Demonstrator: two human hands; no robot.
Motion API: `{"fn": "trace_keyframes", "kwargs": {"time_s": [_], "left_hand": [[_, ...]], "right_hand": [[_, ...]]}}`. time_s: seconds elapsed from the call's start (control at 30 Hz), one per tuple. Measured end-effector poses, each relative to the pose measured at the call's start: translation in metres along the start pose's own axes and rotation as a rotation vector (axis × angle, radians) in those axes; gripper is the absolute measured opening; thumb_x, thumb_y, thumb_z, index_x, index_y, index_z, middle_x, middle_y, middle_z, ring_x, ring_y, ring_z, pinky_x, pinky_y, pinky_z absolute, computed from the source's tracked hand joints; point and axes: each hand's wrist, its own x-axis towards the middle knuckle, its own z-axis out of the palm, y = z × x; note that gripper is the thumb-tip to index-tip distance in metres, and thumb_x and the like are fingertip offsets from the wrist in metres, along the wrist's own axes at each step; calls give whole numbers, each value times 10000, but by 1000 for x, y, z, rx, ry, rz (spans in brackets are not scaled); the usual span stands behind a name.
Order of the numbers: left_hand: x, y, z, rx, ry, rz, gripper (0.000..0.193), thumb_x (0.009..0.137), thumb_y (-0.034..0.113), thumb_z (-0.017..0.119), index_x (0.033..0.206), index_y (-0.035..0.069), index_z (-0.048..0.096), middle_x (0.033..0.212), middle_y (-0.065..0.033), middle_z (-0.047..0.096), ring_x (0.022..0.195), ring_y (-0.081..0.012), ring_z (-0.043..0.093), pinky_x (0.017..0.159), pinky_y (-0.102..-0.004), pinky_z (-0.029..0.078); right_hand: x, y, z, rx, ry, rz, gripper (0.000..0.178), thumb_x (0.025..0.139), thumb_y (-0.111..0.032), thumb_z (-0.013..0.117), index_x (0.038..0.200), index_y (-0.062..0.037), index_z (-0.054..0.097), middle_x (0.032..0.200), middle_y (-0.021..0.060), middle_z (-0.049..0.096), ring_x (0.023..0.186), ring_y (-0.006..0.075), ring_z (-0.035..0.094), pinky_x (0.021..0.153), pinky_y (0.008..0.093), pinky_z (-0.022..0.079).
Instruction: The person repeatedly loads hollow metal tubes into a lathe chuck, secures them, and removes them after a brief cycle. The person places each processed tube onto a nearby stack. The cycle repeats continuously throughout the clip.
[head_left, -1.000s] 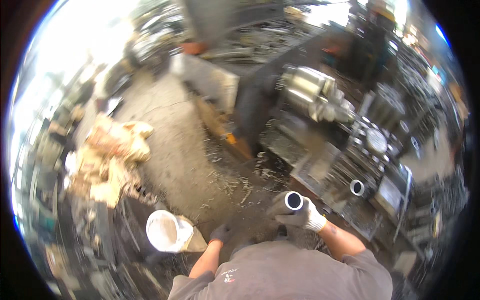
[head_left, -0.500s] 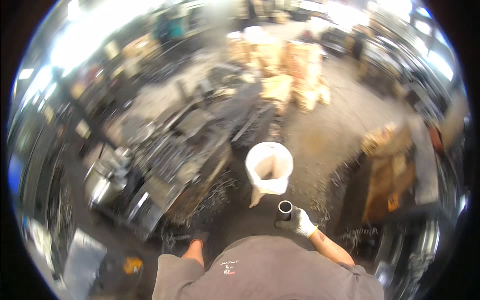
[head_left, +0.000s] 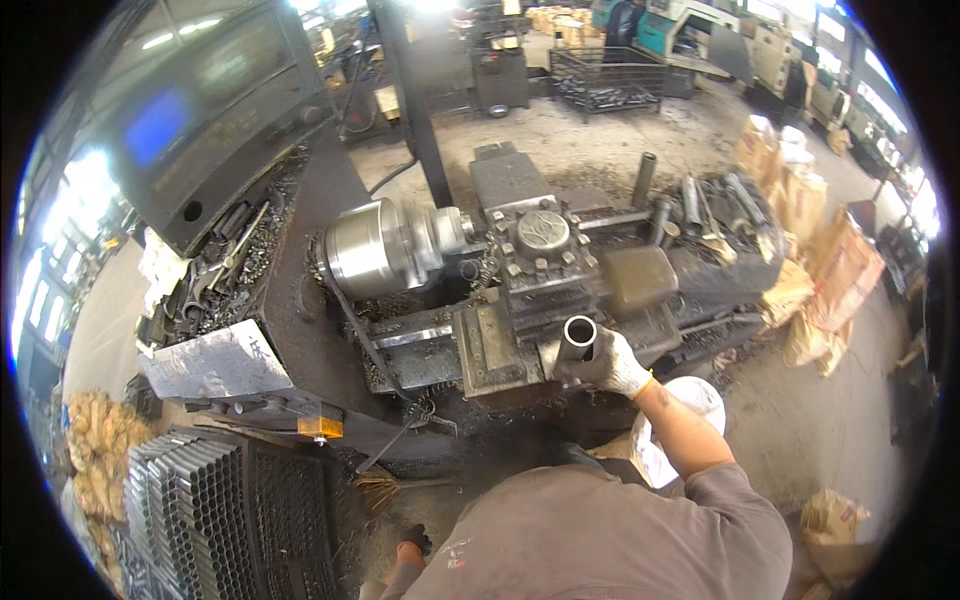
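Seemingly at a carrying step, the person's right hand (head_left: pixel 612 366) is wrapped around a steel tube (head_left: pixel 575 351), open end up, by the near edge of the lathe carriage (head_left: pixel 488 348), the left hand's (head_left: pixel 417 540) grip impossible to tell, and moving on calls for clearing the tool post (head_left: pixel 543 232).

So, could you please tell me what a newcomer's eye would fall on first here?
Probably the large, shiny, cylindrical metal chuck, left of centre. Next, just right of centre, the gloved right hand grips a dark, open-ended metal tube; a honeycomb-like stack of grey metal tubes stands at lower left.
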Motion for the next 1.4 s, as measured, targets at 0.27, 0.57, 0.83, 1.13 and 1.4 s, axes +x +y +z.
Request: {"fn": "trace_keyframes", "kwargs": {"time_s": [0.27, 0.57, 0.83, 1.13, 1.4], "left_hand": [[-46, 190, -84, -631, 975, -165, 582, 1078, 468, 509, 1384, -21, 588, 1374, -285, 621, 1180, -488, 639, 973, -535, 512], [-9, 224, -170, -746, 1124, 217, 392, 1073, 364, 574, 1288, 44, 640, 1223, -178, 683, 1047, -358, 687, 884, -488, 547], [24, 179, -149, -1078, 705, 603, 276, 985, 237, 684, 1211, 83, 650, 1044, -86, 732, 857, -280, 693, 700, -395, 550], [-66, 132, 28, -715, 574, -167, 225, 999, 211, 655, 1155, 58, 713, 1060, -158, 759, 962, -312, 732, 797, -445, 567], [-26, 43, 65, 140, -78, 33, 247, 966, 247, 669, 1153, 98, 729, 1061, -183, 760, 985, -368, 727, 868, -481, 577]], "right_hand": [[52, 28, -54, -378, -328, -177, 614, 837, -454, 833, 1333, -130, 670, 1022, 194, 775, 904, 420, 749, 771, 482, 616], [200, -87, -119, -169, -166, -823, 203, 843, -90, 813, 1044, -75, 794, 1028, 115, 800, 897, 267, 784, 812, 375, 636], [376, -81, 34, -1048, -1249, -537, 464, 893, -502, 767, 1009, -56, 820, 1002, 217, 785, 901, 375, 734, 789, 466, 571], [401, -32, -13, -374, -594, -734, 196, 868, -179, 763, 942, 1, 777, 973, 122, 775, 862, 284, 739, 796, 383, 593], [434, 82, -92, -907, 211, 32, 189, 869, -213, 655, 856, -110, 813, 961, 173, 790, 944, 377, 769, 807, 439, 613]]}}
